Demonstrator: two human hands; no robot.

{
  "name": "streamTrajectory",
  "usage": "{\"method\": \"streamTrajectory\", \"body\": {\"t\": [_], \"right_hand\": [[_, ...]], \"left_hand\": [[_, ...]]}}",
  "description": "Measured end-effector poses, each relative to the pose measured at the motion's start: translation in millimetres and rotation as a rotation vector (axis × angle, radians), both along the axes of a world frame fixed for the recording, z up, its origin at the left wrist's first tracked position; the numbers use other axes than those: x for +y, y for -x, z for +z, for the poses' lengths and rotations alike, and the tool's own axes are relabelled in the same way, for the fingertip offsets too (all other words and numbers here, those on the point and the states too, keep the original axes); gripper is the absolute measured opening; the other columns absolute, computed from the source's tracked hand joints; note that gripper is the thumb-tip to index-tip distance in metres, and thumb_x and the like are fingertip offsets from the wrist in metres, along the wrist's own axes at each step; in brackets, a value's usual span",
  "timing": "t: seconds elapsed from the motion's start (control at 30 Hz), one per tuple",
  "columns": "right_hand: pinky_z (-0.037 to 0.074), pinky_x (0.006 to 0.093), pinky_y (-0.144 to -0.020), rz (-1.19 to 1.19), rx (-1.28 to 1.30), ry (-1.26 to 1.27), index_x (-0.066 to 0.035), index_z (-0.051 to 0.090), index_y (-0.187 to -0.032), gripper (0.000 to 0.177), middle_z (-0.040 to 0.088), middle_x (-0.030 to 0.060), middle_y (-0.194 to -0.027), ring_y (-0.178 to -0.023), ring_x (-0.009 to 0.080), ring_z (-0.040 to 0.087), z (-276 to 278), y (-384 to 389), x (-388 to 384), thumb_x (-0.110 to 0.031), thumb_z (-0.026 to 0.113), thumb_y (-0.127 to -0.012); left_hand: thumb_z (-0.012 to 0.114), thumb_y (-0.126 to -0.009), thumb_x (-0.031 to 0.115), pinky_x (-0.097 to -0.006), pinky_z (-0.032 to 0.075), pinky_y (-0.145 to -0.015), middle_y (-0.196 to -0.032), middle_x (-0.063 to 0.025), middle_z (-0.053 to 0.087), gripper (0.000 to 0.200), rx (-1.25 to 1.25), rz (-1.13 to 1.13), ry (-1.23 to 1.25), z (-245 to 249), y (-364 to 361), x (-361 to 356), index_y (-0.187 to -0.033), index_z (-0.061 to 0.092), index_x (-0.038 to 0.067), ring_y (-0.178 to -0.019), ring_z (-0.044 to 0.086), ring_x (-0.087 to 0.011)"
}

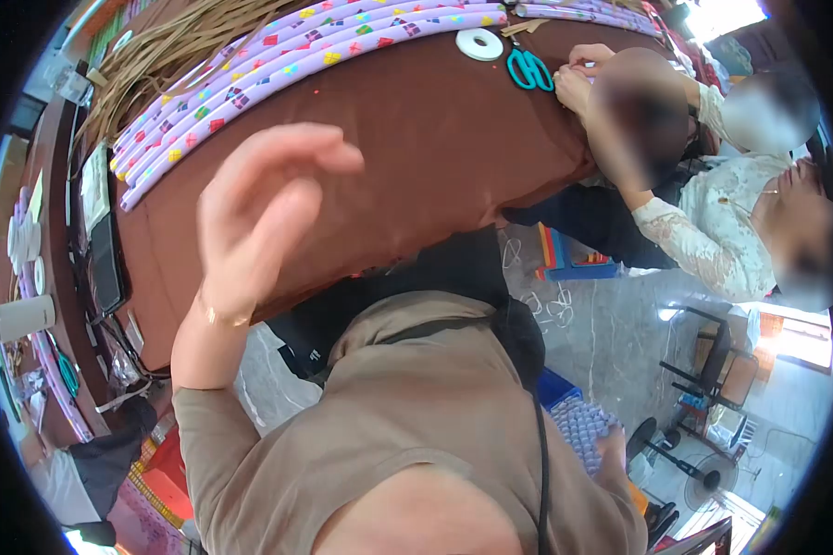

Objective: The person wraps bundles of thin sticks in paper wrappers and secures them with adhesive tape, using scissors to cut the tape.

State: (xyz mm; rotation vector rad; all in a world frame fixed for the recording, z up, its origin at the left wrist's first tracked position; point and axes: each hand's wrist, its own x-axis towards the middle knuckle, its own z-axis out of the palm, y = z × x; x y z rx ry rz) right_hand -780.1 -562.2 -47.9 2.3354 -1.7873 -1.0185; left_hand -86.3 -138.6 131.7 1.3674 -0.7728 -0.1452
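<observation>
My left hand [273,199] is raised over the near left part of the brown-covered table [416,148]. Its fingers are bent, the thumb stands apart from them, and nothing shows between them. Beyond it lie long lilac rolls [287,55] with a colourful gift pattern. Low on the right, beside my body, my right hand [611,450] shows only in part, next to a blue and white textured item [578,433]. Its fingers are too hidden to read.
Brown strips [171,51] lie behind the rolls. A white tape roll [479,43] and teal scissors [529,70] sit at the far edge. Another person's hands [578,81] are at the table's right end. A black phone [106,264] lies at the left.
</observation>
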Motion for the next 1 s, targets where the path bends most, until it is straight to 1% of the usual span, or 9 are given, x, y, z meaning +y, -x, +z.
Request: {"method": "streamTrajectory", "body": {"t": [0.07,0.1,0.23,0.43,0.7,0.77,0.87,0.9,1.0], "right_hand": [[0.05,0.0442,-0.1,-0.032,0.088,0.035,-0.007,0.062,-0.128,0.053,0.066,0.0218,-0.123,-0.117,0.0367,0.062,-20,28,-10,-0.018,0.066,-0.076],[0.05,0.0442,-0.1,-0.018,0.09,0.032,-0.007,0.062,-0.128,0.053,0.066,0.0218,-0.123,-0.117,0.0367,0.062,-18,25,-11,-0.018,0.066,-0.076],[0.051,0.0489,-0.094,-0.007,0.009,0.022,-0.005,0.063,-0.125,0.05,0.068,0.0249,-0.113,-0.109,0.0423,0.064,-3,-13,0,-0.024,0.069,-0.079],[0.05,0.052,-0.078,0.268,-0.568,0.144,-0.004,0.063,-0.113,0.044,0.069,0.0242,-0.101,-0.095,0.0458,0.065,-12,-93,-14,-0.037,0.071,-0.085],[0.052,0.0472,-0.077,0.479,-0.66,-0.1,-0.003,0.063,-0.106,0.037,0.069,0.0241,-0.091,-0.088,0.0439,0.067,43,-392,8,-0.032,0.072,-0.085],[0.052,0.0444,-0.081,0.639,-0.881,-0.252,-0.001,0.063,-0.105,0.039,0.07,0.021,-0.095,-0.089,0.0393,0.068,83,-469,19,-0.032,0.074,-0.084],[0.048,0.0264,-0.05,0.489,-0.984,-0.597,-0.004,0.063,-0.104,0.026,0.06,0.0029,-0.071,-0.054,0.0107,0.059,180,-568,61,-0.022,0.069,-0.087],[0.045,0.0253,-0.046,0.641,-0.967,-0.589,-0.002,0.062,-0.109,0.03,0.057,0.003,-0.065,-0.048,0.0113,0.055,187,-592,47,-0.023,0.068,-0.089],[0.045,0.0257,-0.045,0.582,-1.128,-1.011,0.001,0.06,-0.121,0.043,0.055,0.0024,-0.062,-0.046,0.0107,0.053,266,-649,109,-0.035,0.06,-0.096]], "left_hand": [[0.065,-0.094,0.047,-0.0455,0.048,-0.088,-0.123,-0.0114,0.064,0.05,-0.335,-0.23,0.129,31,8,19,-0.129,0.06,0.012,-0.106,0.062,-0.0286],[0.071,-0.089,0.05,-0.0451,0.048,-0.079,-0.117,-0.0023,0.069,0.05,-0.452,-0.247,0.35,38,10,17,-0.129,0.062,0.02,-0.097,0.064,-0.024],[0.07,-0.09,0.046,-0.0438,0.049,-0.079,-0.115,-0.0031,0.068,0.047,-0.385,-0.177,0.324,38,16,21,-0.127,0.062,0.018,-0.096,0.064,-0.024],[0.068,-0.092,0.04,-0.0414,0.051,-0.078,-0.112,-0.0048,0.067,0.041,-0.189,-0.04,0.286,27,40,32,-0.123,0.063,0.014,-0.095,0.064,-0.0239],[0.065,-0.094,0.032,-0.0381,0.053,-0.077,-0.107,-0.007,0.065,0.033,-0.048,0.036,0.317,20,44,17,-0.118,0.064,0.01,-0.094,0.063,-0.0237],[0.065,-0.094,0.03,-0.0373,0.053,-0.077,-0.106,-0.0075,0.064,0.031,-0.019,0.034,0.317,22,45,10,-0.116,0.064,0.009,-0.094,0.063,-0.0236],[0.064,-0.095,0.026,-0.0361,0.054,-0.077,-0.105,-0.0083,0.063,0.028,0.042,-0.007,0.328,20,49,-10,-0.115,0.064,0.007,-0.094,0.063,-0.0236],[0.06,-0.095,0.008,-0.0311,0.053,-0.084,-0.11,-0.0102,0.065,0.028,0.123,-0.096,0.176,9,44,-25,-0.122,0.061,0.0,-0.099,0.063,-0.0176],[0.072,-0.09,0.01,-0.0326,0.05,-0.096,-0.126,-0.0124,0.057,0.053,0.548,-0.395,0.075,-44,50,-85,-0.137,0.05,0.001,-0.114,0.058,-0.019]]}}
